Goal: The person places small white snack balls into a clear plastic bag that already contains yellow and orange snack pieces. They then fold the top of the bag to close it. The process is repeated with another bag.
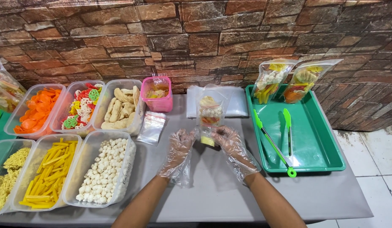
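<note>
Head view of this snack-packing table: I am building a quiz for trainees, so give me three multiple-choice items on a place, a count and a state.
1. Where do the green tongs lie?
A. in the green tray
B. in the pink tub
C. on the floor

2. How many filled bags lean at the tray's back edge?
A. one
B. two
C. four

3. How is the clear bag between the hands?
A. lying flat and empty
B. upright, partly filled
C. inside a tub

Answers: 1 A, both tongs rest on the tray bottom. 2 B, a pair stands side by side. 3 B, the left hand and right hand, in plastic gloves, hold it standing with snacks inside.
</note>
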